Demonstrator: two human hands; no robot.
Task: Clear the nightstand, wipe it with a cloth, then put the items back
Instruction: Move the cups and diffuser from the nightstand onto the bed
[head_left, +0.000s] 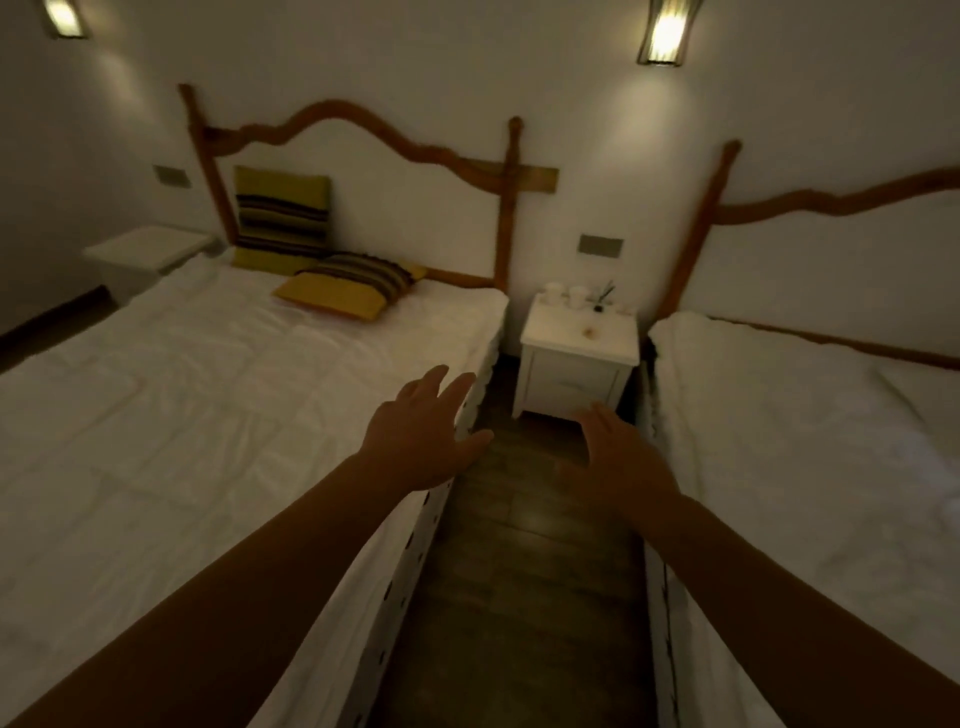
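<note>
Two white cups stand on a boxy white nightstand; left hand and right hand reach empty, fingers spread wide.

Your small white wooden nightstand stands upright at about one o'clock, in the gap between the two beds and against the wall. Its flat square top is lit, and a drawer front shows below it. Along the back edge of that top you have two short white cups side by side at the eleven o'clock corner. Just to their right stands a small dark bottle with thin sticks fanning up out of it. Near the middle of the top lies one tiny brownish object, too small to identify, apart from the cups and the bottle.
</note>
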